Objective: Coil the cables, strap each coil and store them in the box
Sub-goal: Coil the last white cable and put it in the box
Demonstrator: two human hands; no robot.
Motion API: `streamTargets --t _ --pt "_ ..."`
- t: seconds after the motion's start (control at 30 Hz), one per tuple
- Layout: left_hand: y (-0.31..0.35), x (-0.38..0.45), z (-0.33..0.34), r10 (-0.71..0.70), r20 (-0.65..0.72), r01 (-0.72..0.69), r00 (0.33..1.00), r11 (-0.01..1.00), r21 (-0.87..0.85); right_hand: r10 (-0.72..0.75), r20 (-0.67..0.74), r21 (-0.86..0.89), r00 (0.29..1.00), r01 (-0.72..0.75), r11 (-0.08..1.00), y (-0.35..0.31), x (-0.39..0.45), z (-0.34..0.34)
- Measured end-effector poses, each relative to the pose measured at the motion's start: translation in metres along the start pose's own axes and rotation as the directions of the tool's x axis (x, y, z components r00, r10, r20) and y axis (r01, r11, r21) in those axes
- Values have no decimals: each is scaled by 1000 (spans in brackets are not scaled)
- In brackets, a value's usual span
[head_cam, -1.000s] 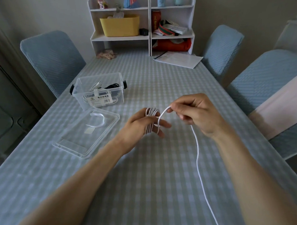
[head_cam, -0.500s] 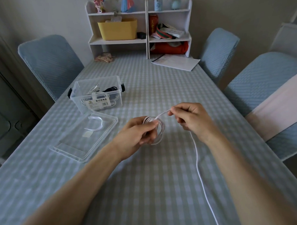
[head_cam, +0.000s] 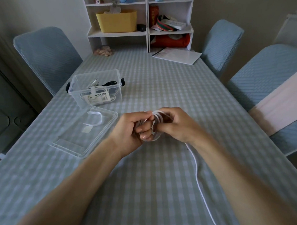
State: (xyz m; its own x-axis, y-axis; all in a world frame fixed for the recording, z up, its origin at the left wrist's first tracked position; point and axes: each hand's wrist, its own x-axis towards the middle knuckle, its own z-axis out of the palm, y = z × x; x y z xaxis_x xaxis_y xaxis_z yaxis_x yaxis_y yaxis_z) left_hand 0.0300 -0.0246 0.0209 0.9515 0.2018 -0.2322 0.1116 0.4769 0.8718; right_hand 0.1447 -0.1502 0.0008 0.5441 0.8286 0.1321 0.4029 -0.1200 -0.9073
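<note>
One lid [head_cam: 68, 145] carrying one white strap [head_cam: 96, 121] is lying near the table's [head_cam: 147, 188] left edge before one open box [head_cam: 96, 90], while left hand [head_cam: 128, 131] and right hand [head_cam: 178, 124] are gripping one white cable [head_cam: 157, 119] coil mid-table.

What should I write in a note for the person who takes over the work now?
Left hand holds the white coil; right hand pinches its loops.
The cable tail runs loose toward the near table edge.
The box is open, with strapped cables inside. A strap lies on the lid.
Done: part of this coil.
Left: wind the tail, strap, store.
</note>
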Motion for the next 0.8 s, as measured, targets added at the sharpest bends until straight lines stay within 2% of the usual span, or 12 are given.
streamTargets --t 0.13,0.27,0.37,0.5,0.6,0.7,0.8 --pt "0 -3 6 46 -11 -45 999 996 73 -35 -115 -55 993 29 998 4 3 1" --pt "-10 -1 12 153 -19 -140 988 942 305 -43 -186 -83 982 28 996 16 5 -7" --pt "-11 1 8 142 -35 -119 989 916 382 -58 -135 -139 989 39 990 21 5 -11" --pt "-2 0 9 86 -53 -67 995 957 283 -95 -50 -269 994 78 960 19 7 -6" --pt "6 -1 1 -25 -42 36 999 962 271 -151 13 -341 988 147 929 12 6 0" --pt "9 -4 -3 -96 18 80 995 905 418 -172 90 -368 981 193 910 6 4 -1" --pt "4 -6 0 -12 -21 22 1000 809 587 -161 76 -323 984 177 930 6 3 -1"
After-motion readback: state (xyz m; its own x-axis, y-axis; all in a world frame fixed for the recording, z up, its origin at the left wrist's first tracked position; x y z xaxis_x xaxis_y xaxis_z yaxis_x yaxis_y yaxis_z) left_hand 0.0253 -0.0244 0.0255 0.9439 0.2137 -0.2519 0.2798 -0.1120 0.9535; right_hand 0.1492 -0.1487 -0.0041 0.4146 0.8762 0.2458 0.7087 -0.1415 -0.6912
